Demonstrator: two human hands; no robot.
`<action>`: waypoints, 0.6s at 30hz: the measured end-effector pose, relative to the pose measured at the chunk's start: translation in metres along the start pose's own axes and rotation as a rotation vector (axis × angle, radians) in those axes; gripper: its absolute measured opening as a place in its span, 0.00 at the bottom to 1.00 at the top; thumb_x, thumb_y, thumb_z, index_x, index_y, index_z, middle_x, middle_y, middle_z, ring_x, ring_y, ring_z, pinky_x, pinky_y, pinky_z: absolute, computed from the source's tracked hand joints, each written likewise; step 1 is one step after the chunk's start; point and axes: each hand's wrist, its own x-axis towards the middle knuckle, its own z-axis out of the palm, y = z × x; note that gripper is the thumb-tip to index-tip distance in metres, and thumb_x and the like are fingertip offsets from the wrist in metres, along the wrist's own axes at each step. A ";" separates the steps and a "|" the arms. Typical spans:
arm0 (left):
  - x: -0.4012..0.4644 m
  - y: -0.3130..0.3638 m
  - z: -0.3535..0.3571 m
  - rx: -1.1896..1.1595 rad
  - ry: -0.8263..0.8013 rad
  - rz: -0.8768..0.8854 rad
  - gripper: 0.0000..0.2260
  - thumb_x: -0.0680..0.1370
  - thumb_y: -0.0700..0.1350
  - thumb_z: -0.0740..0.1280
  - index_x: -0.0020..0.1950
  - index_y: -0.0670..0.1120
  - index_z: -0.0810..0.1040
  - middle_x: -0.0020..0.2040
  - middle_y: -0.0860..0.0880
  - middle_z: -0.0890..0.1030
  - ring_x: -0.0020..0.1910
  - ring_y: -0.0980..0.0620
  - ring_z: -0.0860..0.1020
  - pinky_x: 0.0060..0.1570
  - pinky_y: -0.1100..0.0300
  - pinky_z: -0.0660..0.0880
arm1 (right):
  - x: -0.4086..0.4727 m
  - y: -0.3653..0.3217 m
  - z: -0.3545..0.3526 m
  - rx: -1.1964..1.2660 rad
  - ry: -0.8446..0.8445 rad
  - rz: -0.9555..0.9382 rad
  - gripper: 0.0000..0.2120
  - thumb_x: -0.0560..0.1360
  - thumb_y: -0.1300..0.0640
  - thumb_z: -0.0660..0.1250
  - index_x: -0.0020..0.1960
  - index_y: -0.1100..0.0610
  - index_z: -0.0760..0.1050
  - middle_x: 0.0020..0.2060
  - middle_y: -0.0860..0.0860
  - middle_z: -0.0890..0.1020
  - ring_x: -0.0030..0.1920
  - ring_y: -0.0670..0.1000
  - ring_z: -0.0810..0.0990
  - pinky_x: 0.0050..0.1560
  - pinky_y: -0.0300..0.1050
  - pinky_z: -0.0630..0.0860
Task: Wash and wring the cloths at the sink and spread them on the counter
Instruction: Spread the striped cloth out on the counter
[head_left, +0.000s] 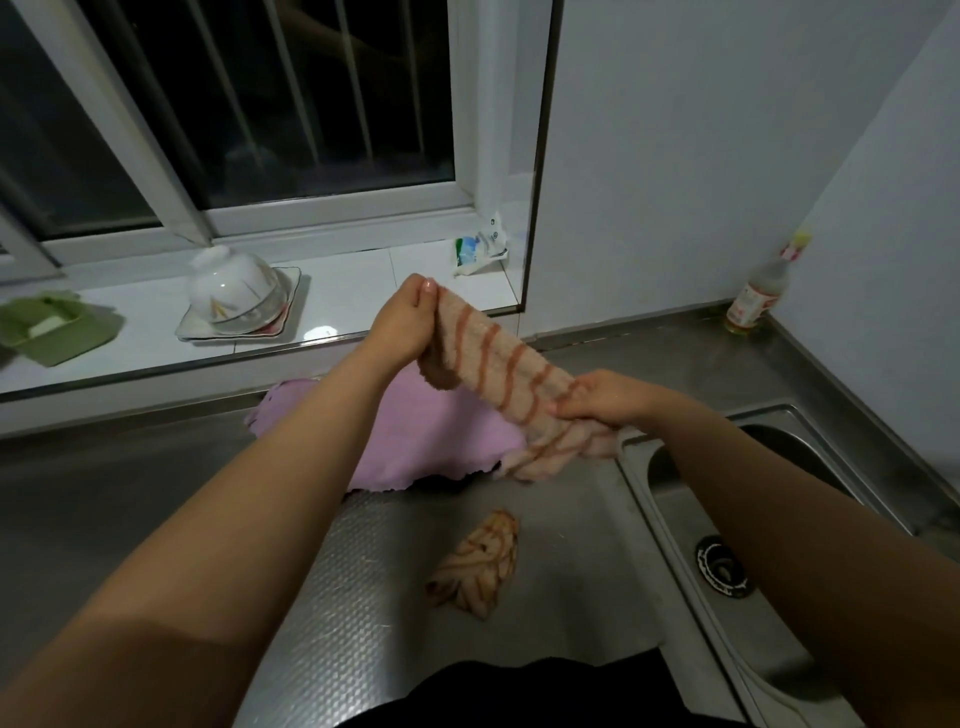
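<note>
Both hands hold 1 beige terry cloth with orange-brown stripes (511, 384), rolled lengthwise and held in the air above the stainless-steel counter (130, 483), just left of the steel sink (769, 582). Left hand (402, 325) grips the upper end, fingers curled tight round the bunched fabric, thumb on top. Right hand (605, 397) grips lower down, fingers wrapped round the roll; the free tail hangs below it over the sink's left rim. The stripes run in a spiral along the roll, so the cloth is twisted. A pink cloth (441, 441) lies spread flat on the counter behind the arms. A second striped cloth (480, 564), crumpled and twisted, lies on the textured draining area nearer the person. On the white tiled window ledge (353, 291): an upturned white bowl (234, 291) on a plate, a green soap dish (57, 327). A clear bottle (758, 296) stands in the far right corner.
</note>
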 end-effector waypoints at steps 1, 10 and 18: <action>0.003 -0.009 -0.005 0.012 -0.028 -0.031 0.15 0.84 0.52 0.50 0.57 0.43 0.70 0.47 0.46 0.74 0.46 0.50 0.72 0.44 0.56 0.70 | -0.002 0.000 -0.002 0.004 0.011 -0.002 0.16 0.73 0.44 0.69 0.53 0.54 0.79 0.46 0.49 0.81 0.48 0.49 0.80 0.49 0.43 0.76; 0.001 -0.088 -0.044 0.352 -0.213 -0.067 0.06 0.76 0.41 0.67 0.45 0.46 0.70 0.47 0.44 0.78 0.42 0.48 0.73 0.41 0.56 0.70 | 0.014 -0.020 0.004 0.114 0.224 -0.141 0.07 0.74 0.52 0.69 0.44 0.55 0.76 0.35 0.48 0.77 0.34 0.46 0.74 0.29 0.33 0.70; -0.008 -0.117 -0.077 0.638 -0.490 -0.231 0.04 0.75 0.38 0.70 0.48 0.41 0.79 0.44 0.45 0.84 0.41 0.48 0.80 0.45 0.57 0.76 | 0.053 -0.052 0.033 -0.267 0.324 -0.183 0.08 0.78 0.51 0.63 0.55 0.52 0.70 0.44 0.48 0.76 0.44 0.50 0.75 0.41 0.45 0.70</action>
